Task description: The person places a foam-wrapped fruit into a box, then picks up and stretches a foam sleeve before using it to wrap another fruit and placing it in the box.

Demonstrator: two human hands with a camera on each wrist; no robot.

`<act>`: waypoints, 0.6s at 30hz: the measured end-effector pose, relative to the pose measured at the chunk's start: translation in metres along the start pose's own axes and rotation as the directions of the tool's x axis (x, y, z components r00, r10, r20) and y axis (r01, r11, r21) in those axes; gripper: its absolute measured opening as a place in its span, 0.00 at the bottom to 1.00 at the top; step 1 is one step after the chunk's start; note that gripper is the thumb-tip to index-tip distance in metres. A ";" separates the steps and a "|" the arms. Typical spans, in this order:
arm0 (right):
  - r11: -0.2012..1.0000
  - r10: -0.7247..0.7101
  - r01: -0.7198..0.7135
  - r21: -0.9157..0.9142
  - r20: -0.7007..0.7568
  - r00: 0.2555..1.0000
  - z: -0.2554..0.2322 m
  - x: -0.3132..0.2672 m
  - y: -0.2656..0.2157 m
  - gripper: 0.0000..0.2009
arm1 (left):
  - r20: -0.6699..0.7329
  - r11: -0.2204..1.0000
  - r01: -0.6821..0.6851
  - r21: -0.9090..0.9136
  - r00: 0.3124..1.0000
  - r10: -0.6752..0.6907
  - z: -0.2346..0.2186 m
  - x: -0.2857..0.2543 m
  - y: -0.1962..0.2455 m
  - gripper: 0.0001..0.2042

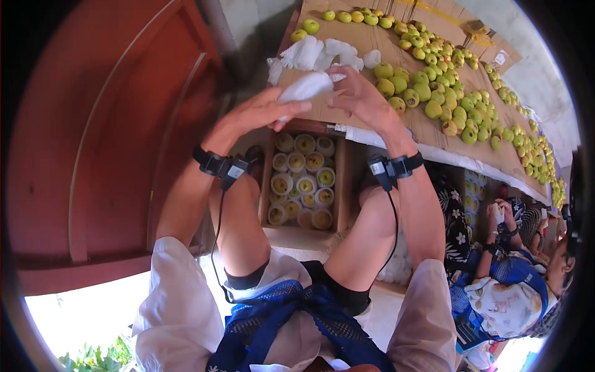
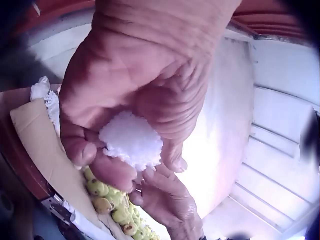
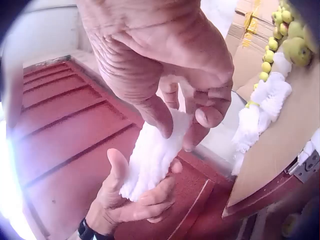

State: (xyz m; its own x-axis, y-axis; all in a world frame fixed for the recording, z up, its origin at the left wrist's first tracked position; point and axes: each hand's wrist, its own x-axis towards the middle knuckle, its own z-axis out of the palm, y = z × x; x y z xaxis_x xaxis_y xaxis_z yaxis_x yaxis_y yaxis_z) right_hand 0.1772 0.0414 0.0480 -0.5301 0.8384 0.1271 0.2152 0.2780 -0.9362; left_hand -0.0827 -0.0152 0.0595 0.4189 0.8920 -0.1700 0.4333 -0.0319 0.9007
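Note:
A white foam net sleeve (image 1: 305, 87) is stretched between the two hands above the table edge. My left hand (image 1: 263, 110) grips its lower end, thumb on one side and fingers curled on the other, as the right wrist view shows. At the opposite end, the thumb and fingers of my right hand (image 3: 170, 65) pinch the sleeve. In the left wrist view the frilled foam end (image 2: 131, 140) pokes out of the left palm. More white foam sleeves (image 1: 310, 54) lie in a pile just beyond the hands. Whether a fruit sits inside the held sleeve I cannot tell.
Many green-yellow apples (image 1: 437, 93) spread over the cardboard-covered table (image 1: 328, 108). Below its edge stands a wooden box (image 1: 304, 235) of fruit in foam sleeves. A red door (image 1: 124, 136) is at the left. Another person (image 1: 508, 297) sits at the right, hands raised.

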 end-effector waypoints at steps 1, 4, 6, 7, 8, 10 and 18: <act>0.997 -0.016 0.013 -0.074 -0.047 0.999 -0.006 0.006 0.002 0.26 | -0.100 0.990 -0.064 0.125 0.992 0.077 -0.002 0.005 0.002 0.29; 0.994 0.094 -0.084 0.070 -0.155 0.983 -0.032 0.018 0.025 0.30 | -0.275 0.910 0.072 0.409 0.960 0.047 -0.015 0.029 -0.019 0.30; 0.986 0.149 -0.131 0.101 -0.204 0.968 -0.047 0.019 0.043 0.30 | -0.317 0.829 0.207 0.519 0.948 -0.038 -0.026 0.049 -0.037 0.28; 0.985 0.169 -0.154 0.082 -0.217 0.962 -0.052 0.018 0.052 0.29 | -0.311 0.792 0.245 0.560 0.948 -0.073 -0.030 0.057 -0.044 0.27; 0.982 0.189 -0.180 0.062 -0.229 0.955 -0.054 0.017 0.059 0.29 | -0.306 0.751 0.280 0.598 0.946 -0.109 -0.034 0.065 -0.053 0.26; 0.971 0.234 -0.238 0.014 -0.241 0.942 -0.059 0.015 0.073 0.28 | -0.280 0.670 0.135 0.730 0.954 0.112 -0.040 0.079 -0.071 0.24; 0.958 0.262 -0.283 -0.038 -0.276 0.925 -0.052 0.031 0.121 0.24 | -0.322 0.459 0.189 0.868 0.918 0.230 -0.046 0.130 -0.095 0.26</act>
